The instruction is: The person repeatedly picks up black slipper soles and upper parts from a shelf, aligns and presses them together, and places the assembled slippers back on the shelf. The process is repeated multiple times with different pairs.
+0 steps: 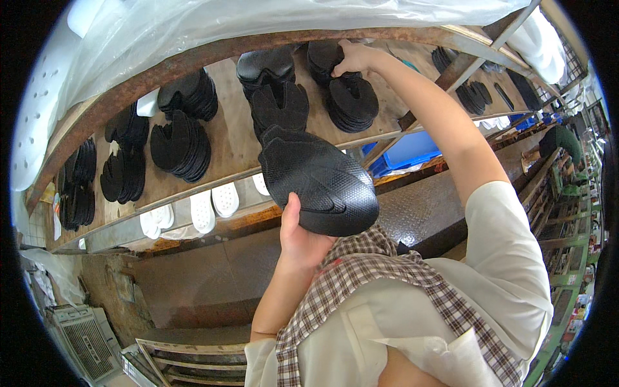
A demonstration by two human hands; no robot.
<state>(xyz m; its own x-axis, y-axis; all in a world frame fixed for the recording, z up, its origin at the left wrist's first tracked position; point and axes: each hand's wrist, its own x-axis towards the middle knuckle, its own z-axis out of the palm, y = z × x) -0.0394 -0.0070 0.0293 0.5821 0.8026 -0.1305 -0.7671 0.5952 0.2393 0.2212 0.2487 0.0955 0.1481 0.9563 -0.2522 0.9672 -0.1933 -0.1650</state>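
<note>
My left hand is closed on a black molded shoe piece, held in front of the shelf. The piece has a rounded end, a textured glossy face and raised curved lines; the fingers beneath it are hidden. My right arm reaches far forward, and my right hand grips the edge of a stack of black shoe pieces at the back of the shelf. Just nearer stands another stack of notched black pieces. To its left are more black notched pieces, partly behind the held one.
Several more black stacks stand along the wooden shelf. A rusty metal bar with plastic sheeting crosses above. White perforated shoe parts and a blue bin are below. Another person is far right.
</note>
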